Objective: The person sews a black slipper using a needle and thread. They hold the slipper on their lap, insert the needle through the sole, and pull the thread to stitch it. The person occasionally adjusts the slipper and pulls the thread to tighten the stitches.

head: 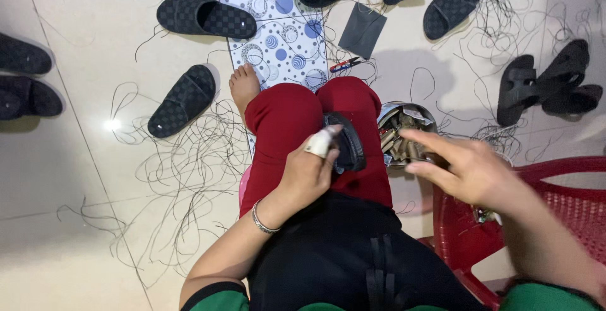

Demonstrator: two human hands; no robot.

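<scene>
i am holding a black slipper [346, 142] on my lap with my left hand [309, 169]; my right hand [464, 169] is reaching, fingers loose, over a metal bowl [404, 131].

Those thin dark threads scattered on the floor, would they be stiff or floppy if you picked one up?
The threads lie in loose loops and tangles, so likely floppy and very light. Being snarled together, lifting one would probably drag others along. On the glossy tiled floor they would likely slide easily.
</scene>
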